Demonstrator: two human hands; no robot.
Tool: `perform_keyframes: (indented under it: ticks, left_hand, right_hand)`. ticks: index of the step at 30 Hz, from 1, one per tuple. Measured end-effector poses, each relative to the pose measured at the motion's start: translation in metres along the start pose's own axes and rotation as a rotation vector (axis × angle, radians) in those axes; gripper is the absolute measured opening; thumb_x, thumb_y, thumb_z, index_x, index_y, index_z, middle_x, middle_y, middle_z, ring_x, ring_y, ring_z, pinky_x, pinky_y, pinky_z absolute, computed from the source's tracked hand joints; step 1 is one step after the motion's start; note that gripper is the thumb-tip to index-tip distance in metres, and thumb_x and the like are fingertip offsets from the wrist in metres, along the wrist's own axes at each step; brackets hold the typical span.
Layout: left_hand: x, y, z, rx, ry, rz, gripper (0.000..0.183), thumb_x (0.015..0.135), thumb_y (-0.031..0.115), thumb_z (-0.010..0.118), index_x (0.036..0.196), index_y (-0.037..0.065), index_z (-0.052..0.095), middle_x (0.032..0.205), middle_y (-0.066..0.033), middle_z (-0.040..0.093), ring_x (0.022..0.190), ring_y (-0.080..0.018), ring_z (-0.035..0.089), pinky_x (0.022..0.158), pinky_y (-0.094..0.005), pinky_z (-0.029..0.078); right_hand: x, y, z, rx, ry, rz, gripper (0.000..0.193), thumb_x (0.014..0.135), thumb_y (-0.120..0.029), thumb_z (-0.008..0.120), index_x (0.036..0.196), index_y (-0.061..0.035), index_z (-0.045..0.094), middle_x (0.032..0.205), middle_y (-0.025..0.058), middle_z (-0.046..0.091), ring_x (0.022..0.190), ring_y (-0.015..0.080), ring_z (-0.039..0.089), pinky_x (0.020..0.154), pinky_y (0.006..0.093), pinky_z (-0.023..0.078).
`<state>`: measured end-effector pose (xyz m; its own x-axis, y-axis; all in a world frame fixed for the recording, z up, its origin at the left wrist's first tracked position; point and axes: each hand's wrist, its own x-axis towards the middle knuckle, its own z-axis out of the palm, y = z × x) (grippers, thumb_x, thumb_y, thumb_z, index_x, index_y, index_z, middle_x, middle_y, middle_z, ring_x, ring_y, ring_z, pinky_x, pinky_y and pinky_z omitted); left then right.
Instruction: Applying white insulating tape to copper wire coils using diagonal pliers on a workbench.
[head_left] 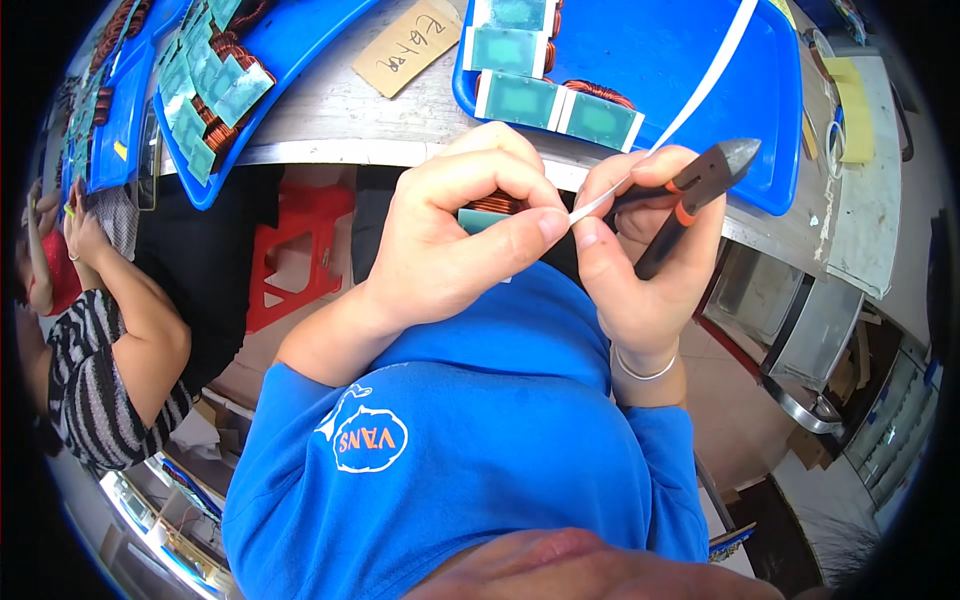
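My left hand [470, 225] is closed, thumb and forefinger pinching a narrow white strip [715, 68] near one end. Behind those fingers shows part of a copper wire coil [493, 204] with a green plate [470, 220]; the hand hides most of it. A pair of cutting pliers [712, 178], dark with orange on the handles, rests in my right hand [650, 250], jaws pointing up and right. The fingertips of that hand also pinch the strip, close to the left hand's fingertips. From there the strip runs up past the top edge of the view.
A blue tray [690, 95] ahead holds several copper coils with green plates [515, 98]. Another blue tray [290, 60] with similar parts stands to the left, near a cardboard piece [407, 47]. A red stool [295, 255] and a co-worker in a striped top [95, 390] are at left.
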<state>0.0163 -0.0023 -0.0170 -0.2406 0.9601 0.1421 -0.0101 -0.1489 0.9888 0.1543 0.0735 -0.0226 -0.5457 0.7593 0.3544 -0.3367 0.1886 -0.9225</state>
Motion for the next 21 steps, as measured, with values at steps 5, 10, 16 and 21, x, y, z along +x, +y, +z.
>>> perform_keyframes:
  ticks: [5, 10, 16, 21]
  left_hand:
    - [-0.001, 0.002, -0.001, -0.104, 0.004, -0.072, 0.004, 0.074, 0.004, 0.064, 0.077, 0.002, 0.062, 0.078, -0.0040, 0.054, 0.071, -0.0100, 0.049, 0.062, -0.0228, 0.039]
    - [-0.002, -0.002, -0.004, -0.104, 0.028, -0.078, 0.003, 0.076, 0.003, 0.062, 0.078, 0.001, 0.062, 0.079, -0.0043, 0.054, 0.072, -0.0096, 0.049, 0.064, -0.0226, 0.039]
    - [-0.001, -0.002, -0.003, -0.094, 0.058, -0.100, 0.011, 0.074, 0.010, 0.059, 0.076, 0.000, 0.058, 0.081, -0.0081, 0.051, 0.069, -0.0105, 0.047, 0.061, -0.0220, 0.037]
    - [-0.002, -0.002, -0.002, -0.110, 0.061, -0.121, 0.010, 0.074, 0.010, 0.059, 0.076, 0.000, 0.058, 0.082, -0.0083, 0.051, 0.070, -0.0101, 0.047, 0.062, -0.0220, 0.038]
  right_hand:
    - [-0.001, -0.001, -0.012, 0.105, -0.029, 0.080, 0.037, 0.070, 0.011, 0.051, 0.104, 0.0005, 0.039, 0.090, 0.0062, 0.046, 0.070, 0.0092, 0.049, 0.060, 0.0214, 0.042]
    - [-0.005, -0.005, -0.014, -0.030, 0.064, 0.106, 0.035, 0.072, 0.010, 0.054, 0.102, -0.0002, 0.038, 0.086, 0.0082, 0.047, 0.070, 0.0103, 0.049, 0.064, 0.0234, 0.043]
    - [-0.004, -0.009, -0.023, -0.027, 0.097, 0.138, 0.038, 0.072, 0.009, 0.061, 0.100, -0.0012, 0.039, 0.082, 0.0089, 0.051, 0.069, 0.0106, 0.053, 0.060, 0.0207, 0.044]
    - [-0.004, -0.006, -0.020, 0.038, 0.080, 0.126, 0.038, 0.072, 0.007, 0.064, 0.101, -0.0011, 0.039, 0.078, 0.0068, 0.052, 0.067, 0.0098, 0.052, 0.059, 0.0208, 0.044]
